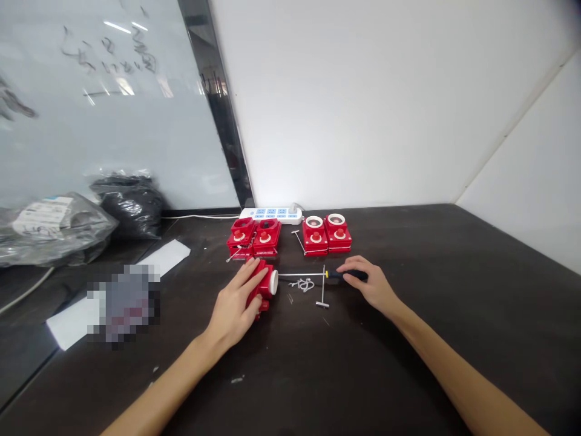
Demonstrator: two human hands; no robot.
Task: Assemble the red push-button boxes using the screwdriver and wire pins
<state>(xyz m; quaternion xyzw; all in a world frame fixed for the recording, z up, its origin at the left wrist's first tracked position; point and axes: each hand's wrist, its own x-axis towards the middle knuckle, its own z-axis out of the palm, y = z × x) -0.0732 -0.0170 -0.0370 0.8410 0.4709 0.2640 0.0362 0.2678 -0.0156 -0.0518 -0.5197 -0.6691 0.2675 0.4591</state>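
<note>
My left hand (232, 312) is wrapped over a red alarm unit (269, 270) lying on its side, its white ring (273, 282) facing right. In my right hand (373, 286) is the handle of a screwdriver (333, 274), black with a yellow band. The shaft runs left to the unit near the white ring; whether its tip touches anything I cannot tell. Just below the shaft lie a tangled white cord (305, 283) and a small metal hammer (322, 295) with a T-shaped head. The fingers hide much of the unit.
Behind my hands stand two red units without white rings (265, 238) and two with rings (315, 236). A white power strip (272, 214) lies by the wall. Leftward on the dark table (308, 375) are white paper (75, 324), a blurred-out item and plastic bags (129, 203).
</note>
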